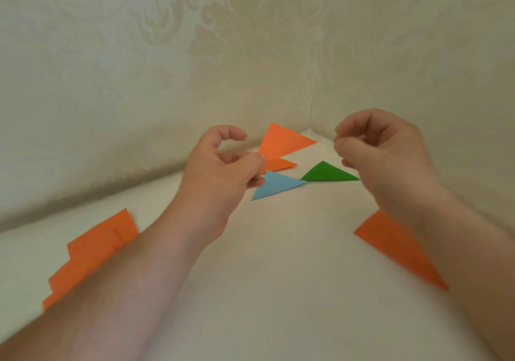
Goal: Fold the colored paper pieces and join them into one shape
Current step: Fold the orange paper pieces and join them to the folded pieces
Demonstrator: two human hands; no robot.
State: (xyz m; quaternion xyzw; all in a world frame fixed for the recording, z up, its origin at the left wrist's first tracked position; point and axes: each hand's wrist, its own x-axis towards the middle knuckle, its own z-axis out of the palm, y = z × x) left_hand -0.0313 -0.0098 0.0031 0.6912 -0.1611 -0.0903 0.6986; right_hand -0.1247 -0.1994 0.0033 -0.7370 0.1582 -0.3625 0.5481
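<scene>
Several folded paper triangles lie on the white table [278, 277]. Near the far corner sits an orange folded piece [281, 145], with a blue triangle [274, 185] and a green triangle [326, 172] in front of it. Another orange triangle [395, 246] shows under my right forearm. My left hand [220, 171] hovers just left of the blue and orange pieces, its fingers loosely curled and holding nothing. My right hand [387, 151] hangs above the green triangle's right end, fingers also loosely curled with nothing in them.
A stack of flat orange paper sheets [92, 252] lies at the table's left edge, partly under my left forearm. Patterned cream wallpaper [195, 54] closes in behind and on both sides, meeting in a corner beyond the papers.
</scene>
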